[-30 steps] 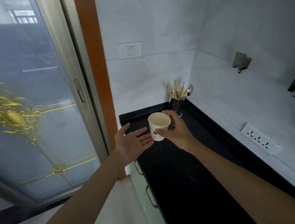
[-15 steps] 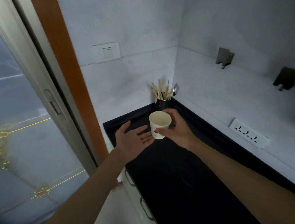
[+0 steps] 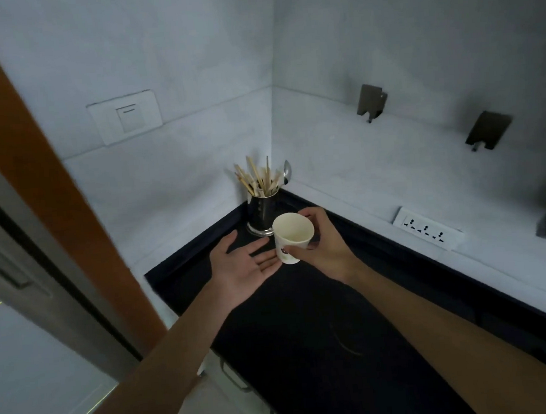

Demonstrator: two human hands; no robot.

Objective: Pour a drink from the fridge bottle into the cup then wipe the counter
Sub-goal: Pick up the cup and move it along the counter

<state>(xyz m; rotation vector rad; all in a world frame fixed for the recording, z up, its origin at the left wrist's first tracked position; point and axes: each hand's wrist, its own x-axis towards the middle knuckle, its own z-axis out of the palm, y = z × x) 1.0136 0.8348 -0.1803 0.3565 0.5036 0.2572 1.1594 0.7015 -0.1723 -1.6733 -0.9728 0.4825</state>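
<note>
A white paper cup [image 3: 292, 239] with a small dark logo is held upright and empty above the black counter [image 3: 309, 351]. My right hand [image 3: 325, 246] grips it from the right side, fingers curled round its wall. Palm up, my left hand [image 3: 242, 268] lies flat just left of the cup with straight fingers, their tips close to the cup's base. No bottle or cloth is in view.
A metal holder [image 3: 262, 212] with wooden sticks and a spoon stands in the counter's far corner, just behind the cup. A socket strip [image 3: 427, 229] sits on the right wall, a switch [image 3: 127, 118] on the back wall. A wooden door frame [image 3: 44, 179] stands at left.
The view has swung right, so the glass door has slid out of frame. Both hands and the cup keep nearly the same pose, a little closer to the corner holder.
</note>
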